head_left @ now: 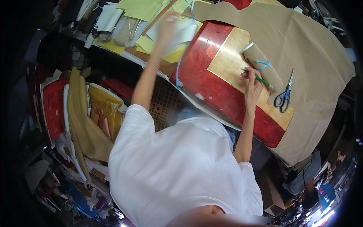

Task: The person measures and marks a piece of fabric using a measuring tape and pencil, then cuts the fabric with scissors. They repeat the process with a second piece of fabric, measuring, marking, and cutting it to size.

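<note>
My right hand [252, 84] is closed around a green pencil [265, 82], above the red and pale wooden board [200, 56] on the table. Just beyond it lies a tan roll [269, 72] tied with light blue string [263, 65]. Blue-handled scissors [282, 101] rest to its right on a wide brown sheet of leather or cloth [302, 53]. Reached far forward on the left, my left hand [169, 24] is smeared by motion above white pattern sheets [185, 33] and yellow papers. Whether its fingers hold anything does not show.
A thin blue cord [177, 72] loops over the board's left end. Rolled materials and a clear bag [127, 32] occupy the table's far left. Beside me on the left stand a red box [53, 109], a yellow box [104, 109] and draped tan material [81, 128].
</note>
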Demonstrator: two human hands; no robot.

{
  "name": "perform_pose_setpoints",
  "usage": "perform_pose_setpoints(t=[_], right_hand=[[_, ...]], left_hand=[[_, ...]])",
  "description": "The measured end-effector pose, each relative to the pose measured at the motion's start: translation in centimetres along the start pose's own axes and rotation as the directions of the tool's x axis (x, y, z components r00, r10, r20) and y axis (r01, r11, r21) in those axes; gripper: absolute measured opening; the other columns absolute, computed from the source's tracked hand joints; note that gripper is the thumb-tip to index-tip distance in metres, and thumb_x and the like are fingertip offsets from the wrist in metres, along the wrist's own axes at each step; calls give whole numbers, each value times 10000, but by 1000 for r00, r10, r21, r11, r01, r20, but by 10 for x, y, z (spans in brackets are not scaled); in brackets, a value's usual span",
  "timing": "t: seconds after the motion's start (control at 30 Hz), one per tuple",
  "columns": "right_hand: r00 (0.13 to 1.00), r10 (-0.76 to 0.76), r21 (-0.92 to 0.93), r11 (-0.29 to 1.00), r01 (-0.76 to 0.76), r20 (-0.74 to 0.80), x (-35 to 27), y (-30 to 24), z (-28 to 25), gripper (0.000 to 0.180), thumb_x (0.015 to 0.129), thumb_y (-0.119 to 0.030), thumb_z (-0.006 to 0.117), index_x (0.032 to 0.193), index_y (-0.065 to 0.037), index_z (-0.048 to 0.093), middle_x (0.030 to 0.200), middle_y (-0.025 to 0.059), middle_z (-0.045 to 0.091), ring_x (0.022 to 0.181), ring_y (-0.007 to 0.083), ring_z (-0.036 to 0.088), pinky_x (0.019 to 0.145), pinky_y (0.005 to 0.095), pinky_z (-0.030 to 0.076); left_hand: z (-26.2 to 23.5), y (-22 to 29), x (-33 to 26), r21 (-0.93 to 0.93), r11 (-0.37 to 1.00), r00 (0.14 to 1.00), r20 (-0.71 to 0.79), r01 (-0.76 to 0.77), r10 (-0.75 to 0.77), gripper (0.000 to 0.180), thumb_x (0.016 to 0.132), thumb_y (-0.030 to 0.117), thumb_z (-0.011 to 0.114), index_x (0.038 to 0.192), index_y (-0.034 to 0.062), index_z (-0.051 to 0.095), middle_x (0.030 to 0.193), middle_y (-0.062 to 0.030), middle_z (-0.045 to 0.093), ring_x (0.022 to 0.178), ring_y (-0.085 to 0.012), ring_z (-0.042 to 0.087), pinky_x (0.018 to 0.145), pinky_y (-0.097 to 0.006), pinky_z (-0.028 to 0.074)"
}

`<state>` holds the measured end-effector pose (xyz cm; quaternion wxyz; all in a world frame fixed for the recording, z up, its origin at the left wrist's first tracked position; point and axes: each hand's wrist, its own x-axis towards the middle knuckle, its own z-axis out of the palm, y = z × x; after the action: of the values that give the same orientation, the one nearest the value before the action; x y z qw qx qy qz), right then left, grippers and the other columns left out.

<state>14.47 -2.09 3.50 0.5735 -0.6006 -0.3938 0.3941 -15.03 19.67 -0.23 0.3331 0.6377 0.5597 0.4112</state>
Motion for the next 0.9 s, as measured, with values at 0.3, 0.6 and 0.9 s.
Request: perform_pose_setpoints(t=[0.3, 0.6, 0.9], right_hand=[[981, -69, -200, 979, 32, -181, -34, 21, -45, 200, 984, -109, 545, 1088, 15, 663, 1031, 103, 688, 928, 179, 646, 859, 301, 501], [980, 36, -52, 998, -48, -197, -44, 10, -30, 217, 989, -184, 558, 1054, 15, 614, 1035, 112, 681, 862, 147, 663, 777, 282, 520], [957, -56, -34, 998, 48, -284, -66, -1, -49, 399, 782, -35, 798, 1030, -75, 488, 956, 6, 485, 845, 101, 517, 725, 246, 463]], left_hand=[[-122, -185, 124, -398, 788, 766, -259, 470, -588, 304, 775, 82, 762, 1075, 72, 711, 999, -38, 680, 843, -137, 613, 733, -310, 505], [-24, -14, -11, -932, 360, 951, -76, 39, -300, 525, 868, -95, 611, 1335, 34, 407, 1157, -108, 537, 1014, -201, 558, 855, -291, 508], [137, 161, -273, -692, 478, 841, 450, 540, -299, 308, 902, 30, 670, 1172, 13, 525, 1042, -88, 627, 900, -146, 663, 751, -250, 566]])
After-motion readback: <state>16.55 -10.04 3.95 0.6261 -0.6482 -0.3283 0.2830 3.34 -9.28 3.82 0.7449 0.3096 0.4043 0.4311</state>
